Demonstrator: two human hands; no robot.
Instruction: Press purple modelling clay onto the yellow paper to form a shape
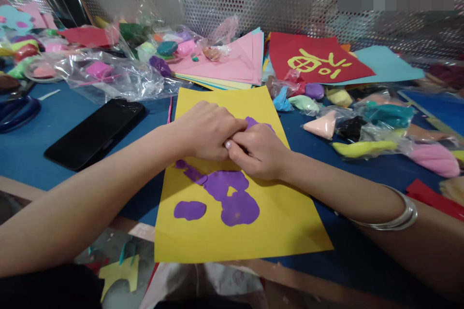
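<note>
- Together, our left hand [205, 130] and right hand [258, 150] meet over the upper part of a yellow sheet of paper [290, 222] lying flat on the blue bench [32, 145].
- Our left hand is curled closed, knuckles up, its fingertips touching the right hand; we cannot tell what it holds.
- Our right hand is closed on a lump of purple modelling clay [253, 123], which peeks out just above its fingers.
- Below our hands, flattened purple clay shapes [232, 198] are pressed onto the yellow sheet.
- A silver bangle [398, 217] circles our right wrist.
- Left of the sheet, a black phone [96, 133] lies on the bench.
- Behind it sit a red sheet with yellow clay marks [315, 60] and bagged clay lumps [366, 125].
</note>
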